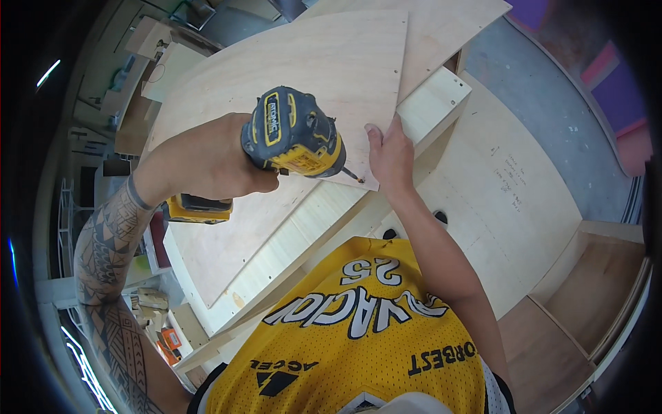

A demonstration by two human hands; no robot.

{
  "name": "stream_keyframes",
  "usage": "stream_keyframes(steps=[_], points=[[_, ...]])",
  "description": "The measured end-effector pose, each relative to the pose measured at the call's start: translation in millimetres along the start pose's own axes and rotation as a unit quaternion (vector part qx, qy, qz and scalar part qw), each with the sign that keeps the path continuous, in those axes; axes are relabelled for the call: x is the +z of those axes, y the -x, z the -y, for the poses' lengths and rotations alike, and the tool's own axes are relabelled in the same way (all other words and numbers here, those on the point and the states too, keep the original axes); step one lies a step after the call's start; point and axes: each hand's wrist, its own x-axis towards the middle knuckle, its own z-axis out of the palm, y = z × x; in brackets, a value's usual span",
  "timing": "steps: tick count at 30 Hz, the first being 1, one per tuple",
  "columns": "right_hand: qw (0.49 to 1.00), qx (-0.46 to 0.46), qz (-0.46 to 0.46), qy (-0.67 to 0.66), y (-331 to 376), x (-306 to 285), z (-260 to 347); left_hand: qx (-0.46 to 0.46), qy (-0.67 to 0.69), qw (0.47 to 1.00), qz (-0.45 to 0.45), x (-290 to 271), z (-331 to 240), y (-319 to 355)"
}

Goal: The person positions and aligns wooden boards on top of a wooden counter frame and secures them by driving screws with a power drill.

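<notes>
My left hand is closed around the grip of a black and yellow cordless drill, whose battery shows below my wrist. The drill's thin bit points down to the right, and its tip meets a dark screw or hole near the corner of a pale plywood panel; which it is I cannot tell. Beside that corner, my right hand grips the panel's edge, thumb on top, with the other fingers partly hidden. Under the panel lies a light wooden frame with a long pale rail.
Another plywood sheet sticks out at the far right. A large marked board lies right of my arm, near an open wooden box. Small orange boxes sit at lower left. Purple and pink panels stand far right.
</notes>
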Motion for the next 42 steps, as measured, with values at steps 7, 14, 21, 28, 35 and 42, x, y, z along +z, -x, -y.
stream_keyframes(steps=[7,14,21,28,35,42], points=[[1.000,-0.016,-0.008,-0.014,1.0,-3.2,0.2,-0.018,0.055,0.997,-0.054,24.2,25.1,20.7],[0.999,0.022,-0.011,-0.047,-1.7,-2.0,4.2,-0.101,0.258,0.944,-0.179,68.4,85.0,77.2],[0.996,-0.037,-0.027,-0.074,0.9,3.1,2.3,-0.075,0.427,0.721,-0.540,183.4,195.2,121.9],[0.999,0.007,0.006,-0.052,0.1,-3.0,-9.3,-0.089,0.434,0.453,-0.774,295.5,262.5,97.2],[0.993,-0.031,0.010,-0.114,-17.7,6.9,-43.9,-0.137,0.401,0.476,-0.771,294.4,271.7,90.7],[0.997,0.025,0.028,-0.064,-8.0,5.3,-14.9,-0.157,0.417,0.415,-0.793,311.5,264.1,77.1]])
